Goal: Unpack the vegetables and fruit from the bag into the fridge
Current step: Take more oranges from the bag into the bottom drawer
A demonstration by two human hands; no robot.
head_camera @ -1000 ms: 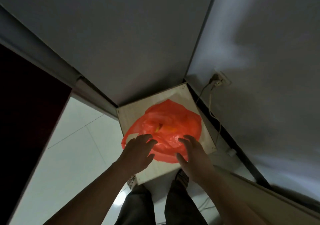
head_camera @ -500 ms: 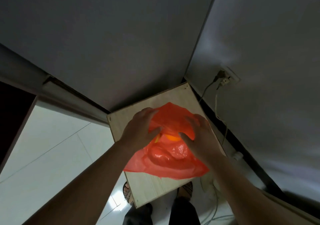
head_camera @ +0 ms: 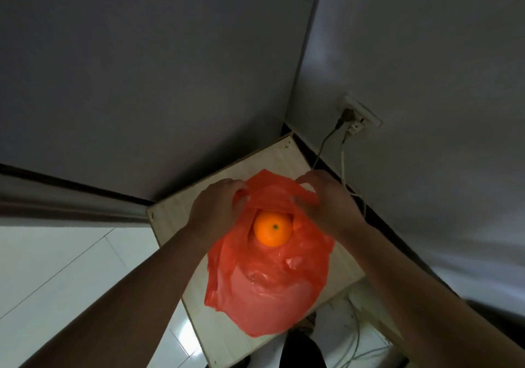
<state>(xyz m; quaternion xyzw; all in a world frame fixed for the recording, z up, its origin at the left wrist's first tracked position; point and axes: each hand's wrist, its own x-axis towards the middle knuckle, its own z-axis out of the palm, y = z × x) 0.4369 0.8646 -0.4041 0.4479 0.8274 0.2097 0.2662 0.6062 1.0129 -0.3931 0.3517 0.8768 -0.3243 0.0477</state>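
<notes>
Both hands are at the mouth of a thin red-orange plastic bag (head_camera: 272, 279). The bag sits on a small pale wooden tabletop (head_camera: 176, 217) pushed into a grey wall corner. The left hand (head_camera: 216, 211) has its fingers curled round the left side of the bag's rim. The right hand (head_camera: 326, 206) pinches the right side of the rim and its handle loop.

The mouth is pulled apart between the two grips. Just below them, a round orange citrus fruit (head_camera: 272, 227) lies exposed on top of the load, stem scar up. A sliver of a second orange fruit (head_camera: 296, 224) shows beside it, close under the right palm. The rest of the bag bulges away from the grips toward me, and the film hides what fills it. I cannot see the fridge.

I judge these to be the risks:

- **Tearing:** The film looks thin, so pulling the two grips further apart could tear the rim.
- **Fruit rolling out:** The top fruit sits high and loose. If either side of the rim drops, it could roll out across the tabletop and onto the white tiled floor (head_camera: 56, 268). Both hands are occupied, so neither is free to catch it.
- **Bag slumping:** The bag's bulk lies near the table edge farthest from the grips and could slump over it.
- **Snagging:** Thin power cables (head_camera: 343, 166) hang from a wall socket (head_camera: 358, 118) just beyond the right hand, where a wide lift could snag them.
</notes>
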